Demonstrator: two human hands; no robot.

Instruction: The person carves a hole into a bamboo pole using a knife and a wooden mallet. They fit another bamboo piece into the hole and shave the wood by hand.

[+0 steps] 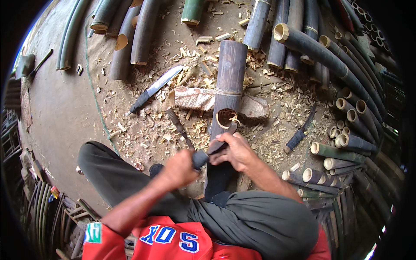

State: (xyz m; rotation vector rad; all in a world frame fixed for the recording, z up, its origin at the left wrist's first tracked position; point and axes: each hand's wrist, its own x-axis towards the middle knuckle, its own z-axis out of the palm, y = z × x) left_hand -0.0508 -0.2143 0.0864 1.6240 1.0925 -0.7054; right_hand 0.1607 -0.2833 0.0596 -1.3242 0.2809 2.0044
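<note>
My left hand [178, 168] is closed round the dark wrapped handle of a knife [200, 159]. The fingers of my right hand [236, 152] pinch the dark blade, whose tip lies near a hollow cut in a thick bamboo tube [231, 65]. Pale curls of shaving hang at the rim of that cut. The tube runs away from me, its middle lying across a pale wooden block [193, 98]. Its near end is partly hidden behind my hands and between my legs.
A large knife [158, 88] lies left of the block, with a dark-handled tool [178, 125] nearer me. A curved knife [300, 133] lies right. Wood chips cover the ground. Bamboo tubes [145, 34] lie at the far side; more bamboo [336, 60] is stacked right.
</note>
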